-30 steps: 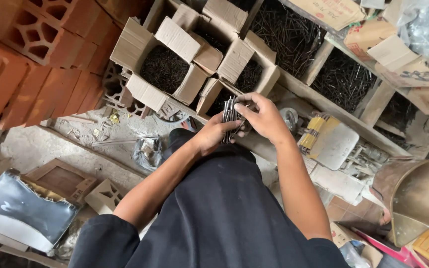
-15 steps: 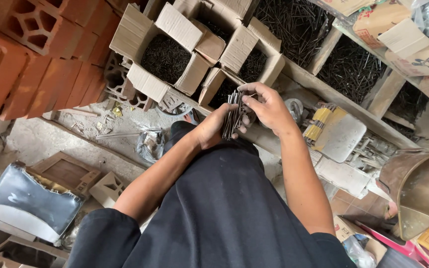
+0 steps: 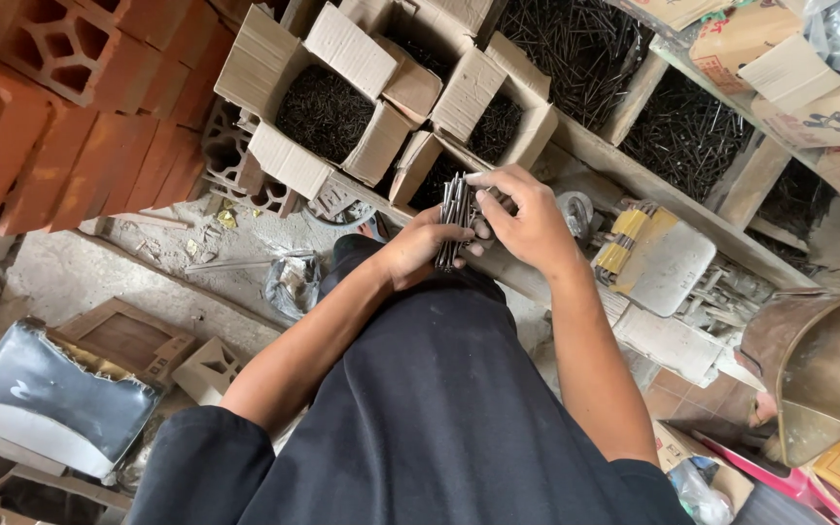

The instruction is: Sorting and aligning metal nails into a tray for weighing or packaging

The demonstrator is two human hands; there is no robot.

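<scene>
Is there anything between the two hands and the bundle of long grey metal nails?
Nothing visible. The left hand and the right hand both grip the bundle of long grey metal nails directly, above the open cardboard boxes of dark nails.

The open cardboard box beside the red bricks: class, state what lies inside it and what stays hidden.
The open cardboard box is filled with a dark heap of small nails. Only the top layer shows; the box's bottom and the depth of the heap are covered.
</scene>
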